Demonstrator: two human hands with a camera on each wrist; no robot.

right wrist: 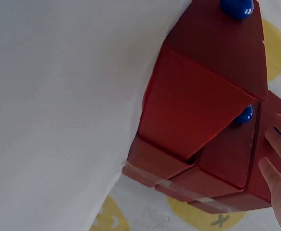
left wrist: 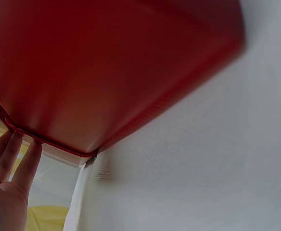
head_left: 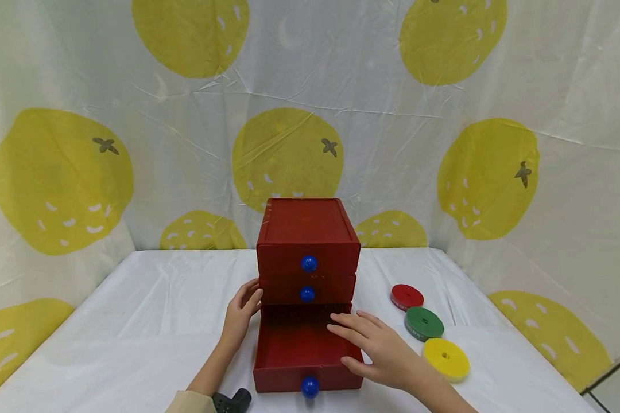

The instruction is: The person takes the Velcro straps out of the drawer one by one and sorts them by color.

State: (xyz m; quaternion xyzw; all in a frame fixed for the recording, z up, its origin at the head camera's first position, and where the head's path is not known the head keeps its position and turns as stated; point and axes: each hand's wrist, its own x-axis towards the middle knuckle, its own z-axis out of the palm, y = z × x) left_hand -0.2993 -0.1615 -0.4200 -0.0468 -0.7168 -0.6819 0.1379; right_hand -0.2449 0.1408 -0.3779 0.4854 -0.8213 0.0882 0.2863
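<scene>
A red drawer cabinet (head_left: 306, 221) with blue round knobs has its bottom drawer (head_left: 294, 350) pulled out, and nothing shows inside that drawer. The two drawers above it are closed. My left hand (head_left: 241, 315) rests its fingers against the cabinet's left side; in the left wrist view its extended fingertips (left wrist: 35, 149) meet the red edge. Over the right edge of the pulled-out drawer, my right hand (head_left: 382, 353) is spread with loosely bent fingers and holds nothing. The right wrist view shows the drawer's outer side (right wrist: 193, 96) beside that hand.
To the right of the cabinet lie a red disc (head_left: 407, 296), a green disc (head_left: 424, 323) and a yellow disc (head_left: 446, 359), in a row by my right forearm. A white cloth (head_left: 186, 304) covers the table, and a lemon-patterned curtain (head_left: 372, 137) hangs behind.
</scene>
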